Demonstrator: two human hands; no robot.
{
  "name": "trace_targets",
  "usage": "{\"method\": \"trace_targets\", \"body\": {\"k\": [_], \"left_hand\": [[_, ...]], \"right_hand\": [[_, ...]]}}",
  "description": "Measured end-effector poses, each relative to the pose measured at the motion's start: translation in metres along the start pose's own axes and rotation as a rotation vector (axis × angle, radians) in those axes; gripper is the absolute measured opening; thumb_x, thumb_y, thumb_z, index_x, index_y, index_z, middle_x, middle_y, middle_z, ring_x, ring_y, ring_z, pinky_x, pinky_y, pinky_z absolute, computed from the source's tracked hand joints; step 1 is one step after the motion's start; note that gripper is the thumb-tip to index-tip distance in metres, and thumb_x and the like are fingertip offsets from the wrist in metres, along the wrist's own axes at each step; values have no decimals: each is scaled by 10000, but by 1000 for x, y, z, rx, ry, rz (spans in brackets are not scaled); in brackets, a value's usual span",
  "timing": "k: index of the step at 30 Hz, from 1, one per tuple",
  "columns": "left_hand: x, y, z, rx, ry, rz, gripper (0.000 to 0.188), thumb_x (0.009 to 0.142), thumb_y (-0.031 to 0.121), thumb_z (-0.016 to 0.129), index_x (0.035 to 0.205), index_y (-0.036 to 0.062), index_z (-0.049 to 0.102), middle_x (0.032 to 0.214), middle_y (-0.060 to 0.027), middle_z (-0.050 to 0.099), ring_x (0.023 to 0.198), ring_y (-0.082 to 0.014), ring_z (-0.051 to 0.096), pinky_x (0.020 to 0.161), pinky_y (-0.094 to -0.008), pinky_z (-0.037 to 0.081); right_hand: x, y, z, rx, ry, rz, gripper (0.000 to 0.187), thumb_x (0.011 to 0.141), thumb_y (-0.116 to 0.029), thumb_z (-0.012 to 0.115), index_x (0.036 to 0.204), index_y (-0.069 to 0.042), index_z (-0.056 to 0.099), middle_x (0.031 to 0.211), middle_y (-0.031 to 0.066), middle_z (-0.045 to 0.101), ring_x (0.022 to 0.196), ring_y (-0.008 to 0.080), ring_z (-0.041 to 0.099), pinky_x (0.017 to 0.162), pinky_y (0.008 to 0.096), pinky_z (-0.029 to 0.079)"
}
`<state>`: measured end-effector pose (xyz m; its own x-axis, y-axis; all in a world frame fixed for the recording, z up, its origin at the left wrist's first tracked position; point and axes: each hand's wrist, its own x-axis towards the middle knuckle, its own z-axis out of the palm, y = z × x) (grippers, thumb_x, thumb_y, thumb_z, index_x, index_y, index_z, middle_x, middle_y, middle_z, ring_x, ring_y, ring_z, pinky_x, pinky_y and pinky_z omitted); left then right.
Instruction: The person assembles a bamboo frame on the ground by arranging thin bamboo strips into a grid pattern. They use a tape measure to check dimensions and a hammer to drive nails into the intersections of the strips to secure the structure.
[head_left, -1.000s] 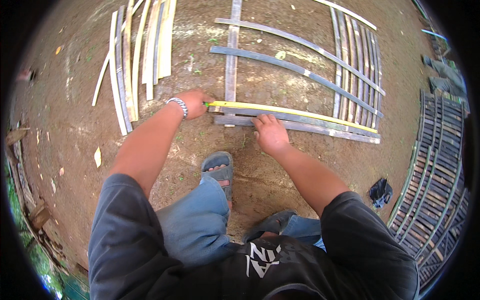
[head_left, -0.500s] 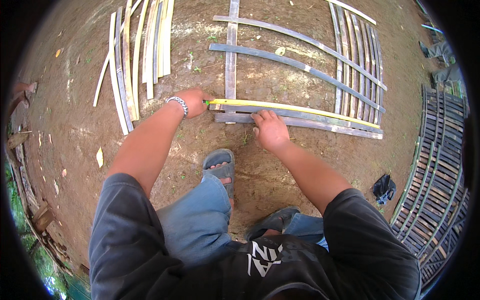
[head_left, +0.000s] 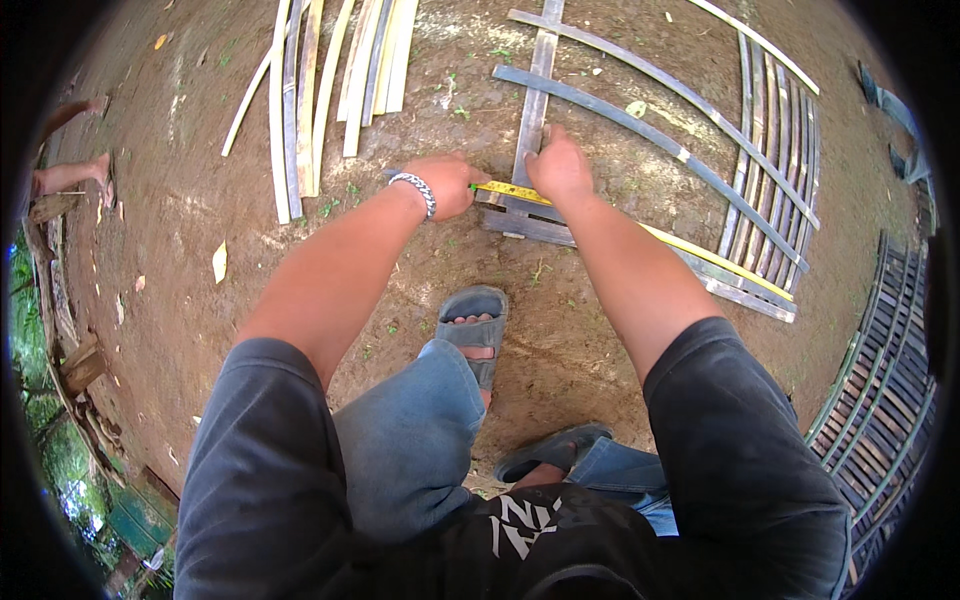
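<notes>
My left hand (head_left: pixel 445 185), with a chain bracelet at the wrist, is closed on the near end of a yellow tape measure (head_left: pixel 515 192); a bit of green shows at its fingertips. The tape runs right along the lower bamboo slats (head_left: pixel 530 228), passing under my right forearm. My right hand (head_left: pixel 562 170) is closed at the edge of an upright bamboo slat (head_left: pixel 538 100), just above the tape; its fingertips are partly hidden. Two long curved slats (head_left: pixel 600 103) cross that upright and reach a group of parallel slats (head_left: pixel 770 165) at the right.
Loose bamboo strips (head_left: pixel 305 110) lie on the dirt at the far left. A large slatted panel (head_left: pixel 880 350) stands at the right edge. Another person's legs (head_left: pixel 75 180) show at the left, and more legs (head_left: pixel 900 125) at the far right. My sandalled foot (head_left: pixel 475 325) is near the frame.
My right hand has left the lower slats and moved up to the upright slat. My left hand still holds the tape end. The view has shifted, so the frame appears farther right and tilted.
</notes>
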<state>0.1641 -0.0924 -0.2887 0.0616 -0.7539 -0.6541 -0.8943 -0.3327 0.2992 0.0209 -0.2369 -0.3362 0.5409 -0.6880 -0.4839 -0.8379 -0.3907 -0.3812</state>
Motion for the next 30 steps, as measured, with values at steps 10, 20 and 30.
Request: {"method": "trace_targets", "body": {"k": [10,20,30], "left_hand": [[-4,-2,10,-3,54,-8,460,940,212,558,1393,245,623,1296,-146,605,1222,-330,587,1049,-447,483],[-3,-3,8,-7,34,-22,465,922,206,565,1380,239,637,1278,-146,609,1224,-325,589,1061,-446,475],[1,-4,11,-23,-37,-33,496,923,188,535,1403,274,623,1376,-154,590,1278,-315,571,1098,-422,450]], "right_hand": [[23,-39,-7,-117,-134,87,885,935,-298,603,1588,12,93,1332,280,607,1216,384,621,1047,448,496],[24,-37,3,-224,-161,8,888,976,-342,553,1622,-45,21,1331,285,603,1215,391,616,1053,447,490],[18,-33,1,-118,-144,71,804,962,-269,549,1638,-157,128,1437,254,523,1302,372,564,1079,436,478]]}}
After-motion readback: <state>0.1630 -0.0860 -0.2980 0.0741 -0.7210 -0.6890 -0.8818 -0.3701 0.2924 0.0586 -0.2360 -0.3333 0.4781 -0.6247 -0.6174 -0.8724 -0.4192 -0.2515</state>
